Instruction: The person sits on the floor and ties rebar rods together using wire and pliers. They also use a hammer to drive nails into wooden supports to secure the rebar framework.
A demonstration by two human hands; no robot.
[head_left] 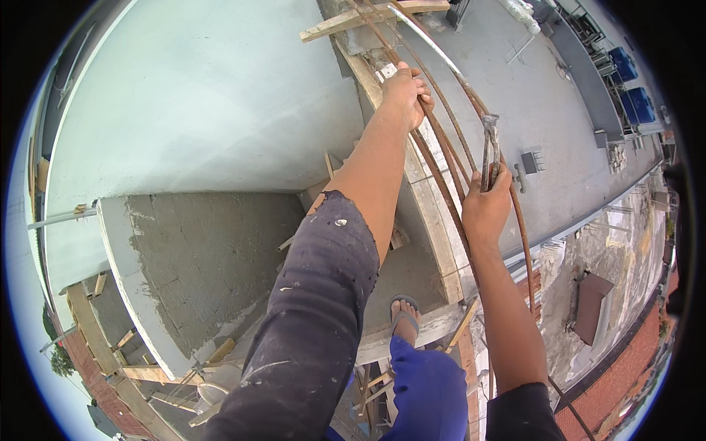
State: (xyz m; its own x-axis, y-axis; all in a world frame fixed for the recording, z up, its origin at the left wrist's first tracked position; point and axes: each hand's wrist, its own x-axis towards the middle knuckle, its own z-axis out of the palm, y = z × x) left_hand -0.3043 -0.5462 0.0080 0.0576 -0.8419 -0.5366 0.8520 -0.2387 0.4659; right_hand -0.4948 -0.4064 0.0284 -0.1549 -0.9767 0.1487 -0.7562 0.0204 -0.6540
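Several rusty rebar rods [525,242] run in long curves beside a tiled wall top, one with a white stretch [434,45] near its far end. My left hand [403,95] is closed round rods near the wall's far part. Which rods lie inside its fingers is partly hidden. Nearer and to the right, my right hand [487,209] grips the handles of a pair of pincers [490,136]. The pincers' jaws point away from me and sit close against one rusty rod; I cannot tell if they bite on it.
A wooden plank [375,20] crosses the wall's far end. To the left stands a pale wall [213,88] over a rough cement surface [213,264]. My sandalled foot [404,316] rests on a ledge. Beyond the wall, a grey floor [537,88] lies far below.
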